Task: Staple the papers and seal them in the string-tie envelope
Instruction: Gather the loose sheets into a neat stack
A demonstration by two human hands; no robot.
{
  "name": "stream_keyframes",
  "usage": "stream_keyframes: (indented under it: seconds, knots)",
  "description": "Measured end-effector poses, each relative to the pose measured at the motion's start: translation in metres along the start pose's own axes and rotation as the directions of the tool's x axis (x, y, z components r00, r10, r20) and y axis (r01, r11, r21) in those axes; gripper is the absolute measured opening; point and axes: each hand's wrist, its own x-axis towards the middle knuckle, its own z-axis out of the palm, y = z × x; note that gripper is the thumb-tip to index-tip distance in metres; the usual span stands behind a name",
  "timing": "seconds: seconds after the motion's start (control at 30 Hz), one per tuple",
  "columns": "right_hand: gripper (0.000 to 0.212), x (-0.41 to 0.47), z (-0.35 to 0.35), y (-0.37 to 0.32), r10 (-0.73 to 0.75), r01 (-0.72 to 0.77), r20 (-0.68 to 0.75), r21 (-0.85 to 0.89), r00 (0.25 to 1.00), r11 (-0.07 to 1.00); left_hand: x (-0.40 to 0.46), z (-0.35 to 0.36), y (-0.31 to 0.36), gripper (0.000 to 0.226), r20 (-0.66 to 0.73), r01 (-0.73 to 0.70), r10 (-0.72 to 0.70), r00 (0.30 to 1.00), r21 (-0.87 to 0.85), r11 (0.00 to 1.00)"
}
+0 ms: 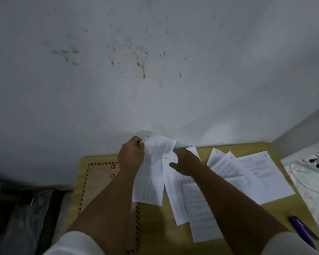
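While the sheets were not yet gathered into one stack, I had my left hand (131,153) gripping the top edge of a raised page (151,173), its fingers closed over the paper near the wall (155,70). My right hand (186,162) lay just beside it, thumb and fingers spread on the upper end of a second sheet (175,196) and apparently pinching it, though I could not tell how firmly.

The remaining papers (250,173) lay fanned on the wooden table (276,210), off to the right of my right hand, their long axes running away from me and tilting a little rightward, with handwritten numbers at their top corners. That put them on the right hand's side, so I judged that hand the nearer one for drawing them in, with the left keeping the collected page.

The string-tie envelope (98,181) sat flat on the table's left part, under my left forearm, its long axis also pointing away from me and its red tie discs (112,171) at the far end, just beside the left wrist. A purple object (302,232), possibly the stapler, rested at the table's near right edge, well apart from both hands; it was too blurred for me to be sure.
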Motion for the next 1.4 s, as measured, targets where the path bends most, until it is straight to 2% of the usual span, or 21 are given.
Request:
stream_keyframes:
  seconds: [0.17, 0.27, 0.33, 0.43, 0.57, 0.67, 0.77, 0.83, 0.9, 0.97, 1.23, 1.3, 1.4]
  knots:
    - [0.067, -0.039, -0.066, -0.039, -0.058, 0.106, -0.257, 0.177, 0.965, 0.978, -0.006, -0.079, 0.04, 0.012, 0.008, -0.181, 0.183, 0.983, -0.084, 0.98]
    - [0.061, -0.062, -0.107, -0.063, -0.12, 0.254, -0.46, 0.244, 0.88, 0.936, -0.012, -0.126, 0.071, 0.012, 0.007, -0.294, 0.297, 0.955, -0.133, 0.947]
    - [0.058, -0.077, -0.134, -0.076, -0.161, 0.336, -0.573, 0.213, 0.803, 0.917, -0.019, -0.154, 0.091, 0.012, -0.012, -0.351, 0.354, 0.935, -0.168, 0.921]
    - [0.043, -0.104, -0.174, -0.093, -0.182, 0.442, -0.66, 0.249, 0.729, 0.862, -0.031, -0.187, 0.114, 0.013, -0.041, -0.413, 0.413, 0.91, -0.176, 0.894]
    - [0.011, -0.142, -0.215, -0.111, -0.225, 0.559, -0.673, 0.331, 0.705, 0.76, -0.05, -0.217, 0.139, 0.018, -0.08, -0.459, 0.452, 0.888, -0.195, 0.867]
    - [0.007, -0.166, -0.234, -0.115, -0.229, 0.595, -0.698, 0.338, 0.678, 0.729, -0.062, -0.229, 0.151, 0.017, -0.076, -0.459, 0.455, 0.887, -0.236, 0.856]
    - [0.007, -0.189, -0.246, -0.105, -0.17, 0.587, -0.723, 0.376, 0.67, 0.717, -0.075, -0.227, 0.159, 0.012, -0.06, -0.461, 0.463, 0.884, -0.276, 0.843]
    - [0.009, -0.203, -0.248, -0.09, -0.114, 0.56, -0.718, 0.423, 0.687, 0.712, -0.085, -0.219, 0.165, 0.006, -0.07, -0.464, 0.468, 0.881, -0.323, 0.825]
    - [0.013, -0.213, -0.245, -0.072, -0.058, 0.523, -0.705, 0.467, 0.707, 0.713, -0.094, -0.205, 0.174, 0.029, -0.072, -0.499, 0.506, 0.86, -0.329, 0.802]
    - [0.014, -0.219, -0.24, -0.052, -0.001, 0.48, -0.689, 0.504, 0.725, 0.718, -0.1, -0.187, 0.184, 0.041, -0.059, -0.555, 0.567, 0.822, -0.309, 0.772]
    - [0.022, -0.212, -0.22, 0.05, 0.209, 0.312, -0.559, 0.691, 0.802, 0.652, -0.104, -0.095, 0.207, 0.044, 0.11, -0.664, 0.7, 0.706, -0.241, 0.708]
    - [0.019, -0.202, -0.215, 0.074, 0.244, 0.256, -0.5, 0.733, 0.831, 0.63, -0.096, -0.068, 0.209, 0.05, 0.15, -0.672, 0.701, 0.698, -0.203, 0.712]
    - [0.013, -0.179, -0.203, 0.111, 0.281, 0.173, -0.41, 0.778, 0.867, 0.604, -0.087, -0.025, 0.21, 0.053, 0.215, -0.65, 0.658, 0.722, -0.117, 0.751]
